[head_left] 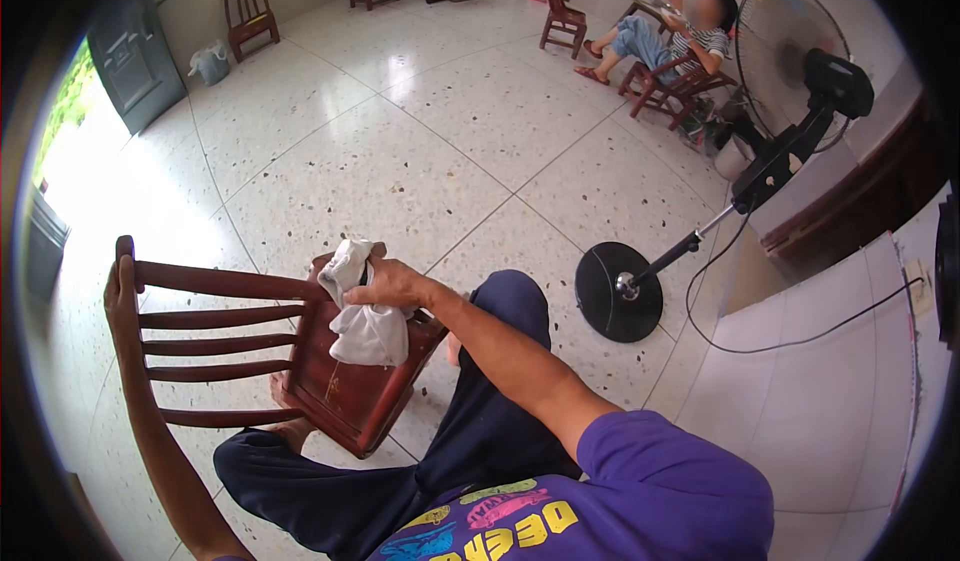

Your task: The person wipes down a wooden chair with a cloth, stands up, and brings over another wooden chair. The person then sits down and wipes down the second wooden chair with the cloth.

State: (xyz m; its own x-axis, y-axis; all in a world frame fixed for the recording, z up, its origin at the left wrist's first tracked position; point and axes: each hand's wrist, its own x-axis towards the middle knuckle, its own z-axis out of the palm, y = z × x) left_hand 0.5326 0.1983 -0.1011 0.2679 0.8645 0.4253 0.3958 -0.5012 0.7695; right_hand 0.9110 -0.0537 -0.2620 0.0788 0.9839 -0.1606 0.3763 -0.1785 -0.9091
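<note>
A dark red wooden chair (350, 391) is tilted between my knees, its slatted back pointing left. My left hand (122, 296) is wrapped round the top rail at the far end of the backrest. On the seat's far corner, my right hand (390, 286) grips a white cloth (368, 333), which hangs in folds over the seat. Part of the right fingers is hidden by the cloth.
A standing fan (620, 291) with a round black base is at the right, its cable (745, 346) running to the wall. Farther back, a person (660, 41) sits on a wooden chair. More chairs (250, 21) and a bin (210, 64) stand along the wall.
</note>
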